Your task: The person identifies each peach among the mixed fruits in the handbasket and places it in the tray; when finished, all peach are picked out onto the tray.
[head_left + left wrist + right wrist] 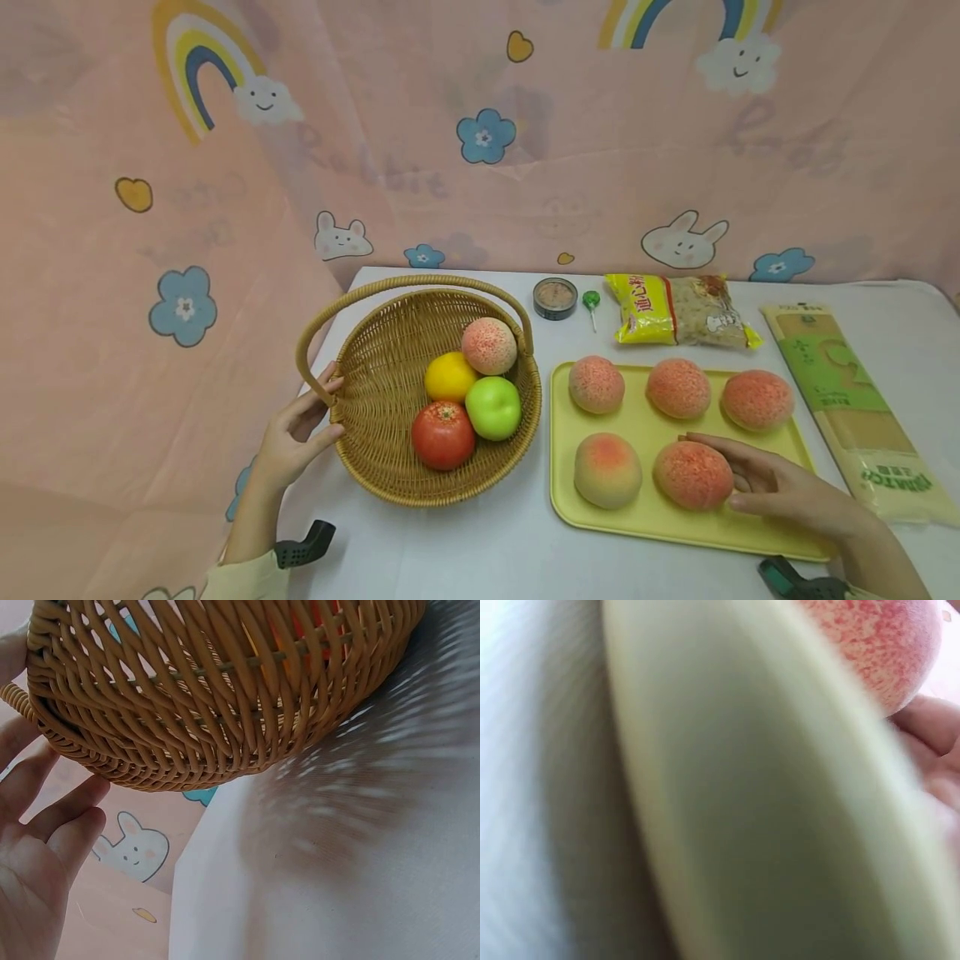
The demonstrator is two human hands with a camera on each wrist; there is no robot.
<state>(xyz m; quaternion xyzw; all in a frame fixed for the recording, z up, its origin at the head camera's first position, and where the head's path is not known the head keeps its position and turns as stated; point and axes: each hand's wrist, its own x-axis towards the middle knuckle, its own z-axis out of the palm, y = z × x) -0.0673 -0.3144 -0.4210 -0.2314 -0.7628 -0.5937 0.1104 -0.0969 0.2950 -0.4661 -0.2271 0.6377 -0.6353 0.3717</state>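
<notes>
At the left side of the wicker basket, my left hand holds the rim near the foot of the handle, thumb and fingers spread about it. The left wrist view shows my left hand against the basket's woven side. Inside the basket lie a speckled peach, a yellow fruit, a green apple and a red round fruit. My right hand grips a speckled peach at the front of the yellow tray.
Several other peaches sit on the tray. Behind it are a round tin, a green lollipop and a yellow pasta bag. A long noodle pack lies to the right. A pink printed cloth hangs behind the table.
</notes>
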